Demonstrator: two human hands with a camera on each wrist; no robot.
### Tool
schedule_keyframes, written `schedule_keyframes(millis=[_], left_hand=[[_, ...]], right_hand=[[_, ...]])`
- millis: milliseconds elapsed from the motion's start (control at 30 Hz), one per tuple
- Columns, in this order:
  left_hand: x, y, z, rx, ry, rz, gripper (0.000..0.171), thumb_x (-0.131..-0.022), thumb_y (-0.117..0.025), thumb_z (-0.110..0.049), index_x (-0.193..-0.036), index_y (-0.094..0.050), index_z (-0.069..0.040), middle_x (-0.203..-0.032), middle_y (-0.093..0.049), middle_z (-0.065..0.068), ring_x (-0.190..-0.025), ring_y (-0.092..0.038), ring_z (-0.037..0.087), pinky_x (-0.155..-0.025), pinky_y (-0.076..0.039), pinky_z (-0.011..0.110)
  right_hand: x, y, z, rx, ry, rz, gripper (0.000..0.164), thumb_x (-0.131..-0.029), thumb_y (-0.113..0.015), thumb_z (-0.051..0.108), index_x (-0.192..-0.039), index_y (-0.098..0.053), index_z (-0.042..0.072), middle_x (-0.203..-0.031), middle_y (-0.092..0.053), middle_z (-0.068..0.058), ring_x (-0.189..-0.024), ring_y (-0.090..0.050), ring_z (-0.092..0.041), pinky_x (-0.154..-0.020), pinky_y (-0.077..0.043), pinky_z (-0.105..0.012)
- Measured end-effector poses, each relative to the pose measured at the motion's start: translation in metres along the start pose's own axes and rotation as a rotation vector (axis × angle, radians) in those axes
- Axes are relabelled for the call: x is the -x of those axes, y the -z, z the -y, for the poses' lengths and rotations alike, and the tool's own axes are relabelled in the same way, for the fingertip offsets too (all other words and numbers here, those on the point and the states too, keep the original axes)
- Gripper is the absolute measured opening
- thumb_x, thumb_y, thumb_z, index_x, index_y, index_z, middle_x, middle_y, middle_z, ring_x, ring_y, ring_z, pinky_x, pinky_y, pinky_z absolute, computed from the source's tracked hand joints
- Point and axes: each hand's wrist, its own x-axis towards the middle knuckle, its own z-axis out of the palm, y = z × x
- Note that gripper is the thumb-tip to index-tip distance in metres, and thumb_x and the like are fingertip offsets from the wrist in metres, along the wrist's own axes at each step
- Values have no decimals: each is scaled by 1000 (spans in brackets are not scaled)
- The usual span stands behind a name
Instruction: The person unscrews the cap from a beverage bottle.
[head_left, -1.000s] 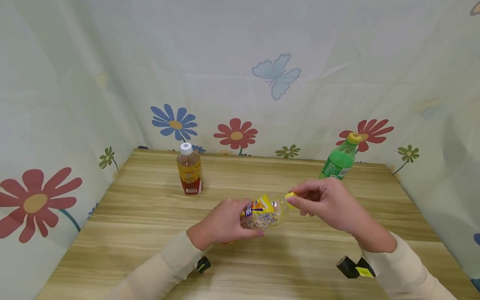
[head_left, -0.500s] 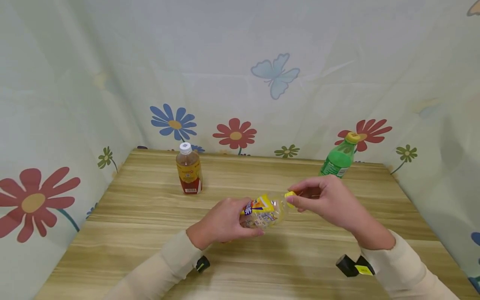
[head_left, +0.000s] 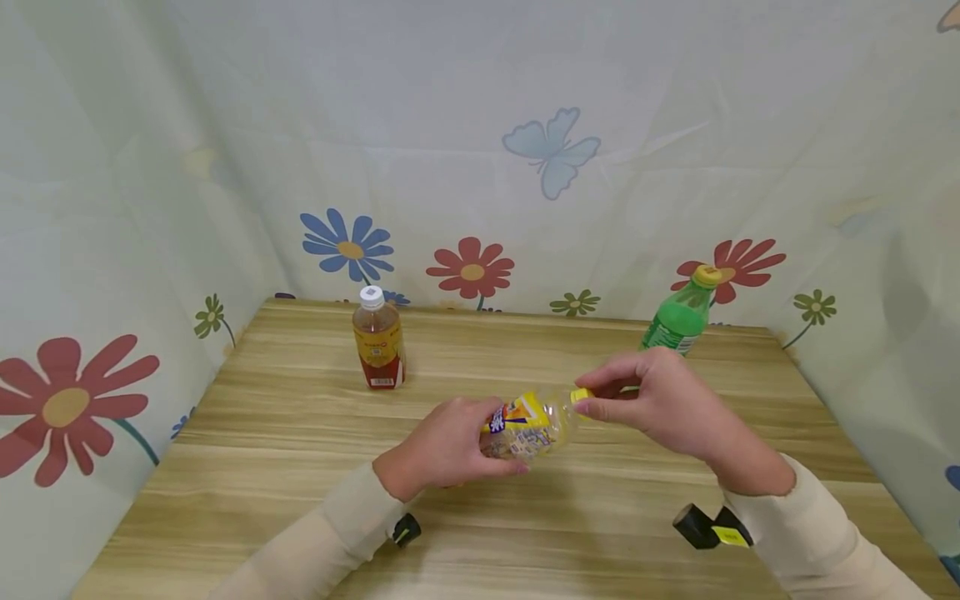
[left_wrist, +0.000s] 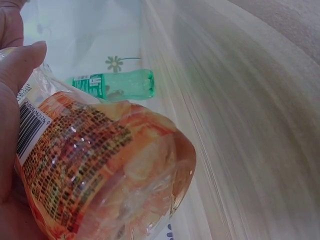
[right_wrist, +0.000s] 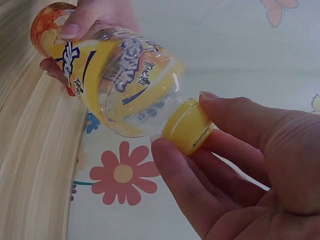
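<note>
"Above the middle of a wood-grain tabletop (head_left: 277, 433), a yellow-labeled clear plastic bottle (head_left: 532, 427) is held on a slant, its neck toward 2 o'clock."

"Who has which end?"

"The left hand (head_left: 450, 443) wraps the body toward the base, probably steadying the light plastic; the right hand (head_left: 663, 408) pinches the yellow cap (head_left: 581, 395) between thumb and fingers. The slant seems to bring the cap within easy reach."

"And beyond them?"

"From that bottle, a white-capped drink bottle (head_left: 381, 350) stands upright at 10 o'clock, and a green soda bottle (head_left: 681, 318) stands at 2 o'clock, partly hidden behind the right hand. Both sit farther back, presumably to leave working room. A flower-print curtain (head_left: 420, 125) backs the scene at 12 o'clock."
</note>
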Motion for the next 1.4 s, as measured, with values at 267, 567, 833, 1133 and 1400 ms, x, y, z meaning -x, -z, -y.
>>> schedule_keyframes(millis=[267, 567, 833, 1133, 1400], left_hand=[[-1, -1, 2, -7, -1, 4, 56, -80, -82, -59, -115, -65, -19, -96, -71, -10, -76, -62, -1, -66, -52, 17], [-1, -1, 1, -7, 6, -4, 54, -81, -82, -58, -115, -64, -19, -94, -71, -10, -75, -62, -1, -65, -52, 18], [0, -1, -2, -51, -21, -35, 51, -80, -83, -55, -110, -64, -18, -91, -71, -9, -72, -61, -1, -62, -50, 17], [0, -2, -1, -66, -22, -30, 52, -81, -81, -56, -111, -63, -18, -92, -70, -8, -74, -61, -1, -63, -50, 16], [1, -3, 0, -72, -19, -39, 52, -81, -81, -57, -110, -63, -19, -92, -71, -8, -73, -61, -1, -63, -50, 17]], right_hand=[[2, -1, 0, -33, 49, -8, 23, -82, -86, 15, -103, -81, 10, -99, -77, -2, -87, -72, -8, -73, -60, -22], [1, -3, -4, -85, 23, -16, 30, -87, -83, 18, -115, -77, 7, -112, -77, -8, -95, -75, -11, -79, -60, -24], [-3, 1, 2, -193, -237, 48, 37, -94, -74, 36, -108, -76, 2, -86, -76, -11, -71, -75, -23, -66, -62, -35], [-3, 0, 1, -175, -245, 44, 29, -89, -81, 33, -99, -79, 6, -75, -72, -10, -68, -74, -24, -64, -62, -34], [-2, 0, 1, -118, -193, 37, 26, -89, -81, 31, -101, -80, 8, -84, -77, -5, -68, -74, -19, -69, -61, -29]])
